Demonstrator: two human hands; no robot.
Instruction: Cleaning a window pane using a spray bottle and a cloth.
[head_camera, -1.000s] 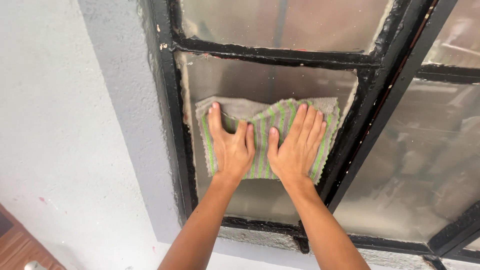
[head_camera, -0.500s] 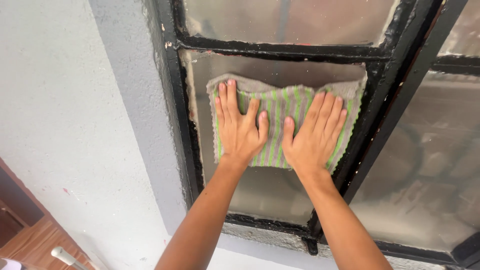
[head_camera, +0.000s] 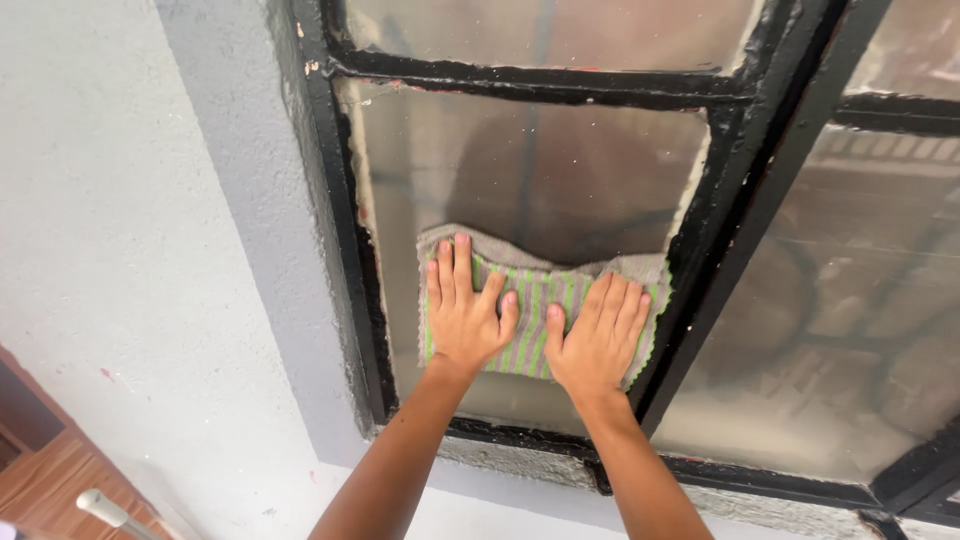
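Slid down the glass since half a second ago: cloth (head_camera: 540, 305) and both hands, from near the upper bar of the pane (head_camera: 530, 170) to its lower half. Striped grey and green, spread flat against the pane, wavy grey top edge showing above the fingertips, zigzag side edges close to the black window frame (head_camera: 350, 250) on the left and the slanted black mullion (head_camera: 700, 260) on the right. Left hand (head_camera: 462, 318) laid open, palm flat on the left part of the cloth, fingers spread and pointing up, gripping nothing, only pressing. Right hand (head_camera: 595, 335) likewise open and flat on the right part of the cloth, thumb nearly touching the left thumb. Bare glass visible below the cloth, down to the bottom frame bar. Left of the window frame, a grey painted wall (head_camera: 130, 250). Far lower left of the frame, a strip of brown wood (head_camera: 40, 480) and a pale rod end (head_camera: 100, 508).
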